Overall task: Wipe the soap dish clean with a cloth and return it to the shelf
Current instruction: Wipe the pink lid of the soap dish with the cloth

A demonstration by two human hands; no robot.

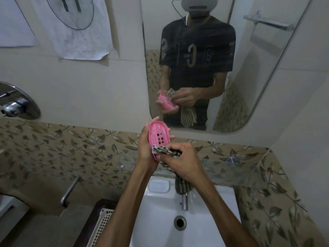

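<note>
Hands are raised above a white washbasin [210,227] in a tiled bathroom, where a pink soap dish [158,138] is being wiped. The dish is held tilted on edge in the left hand [146,148], whose fingers are curled round its back and far rim so that the slotted inside faces the camera. A striped cloth [161,150] is pressed against the dish's lower end by the right hand [183,164], its fingers and thumb clenched round the bunched fabric, while the loose tail of the cloth is left hanging below the wrist, just above the chrome tap [184,202]. The dish is kept in the air in front of the leaf-patterned tile band [74,148], level with a glass shelf [236,173] fixed to the wall at the right. The same grip is seen reflected in the mirror [263,68] above. A white lattice basket [101,227] is seen lower left, beside the basin.
</note>
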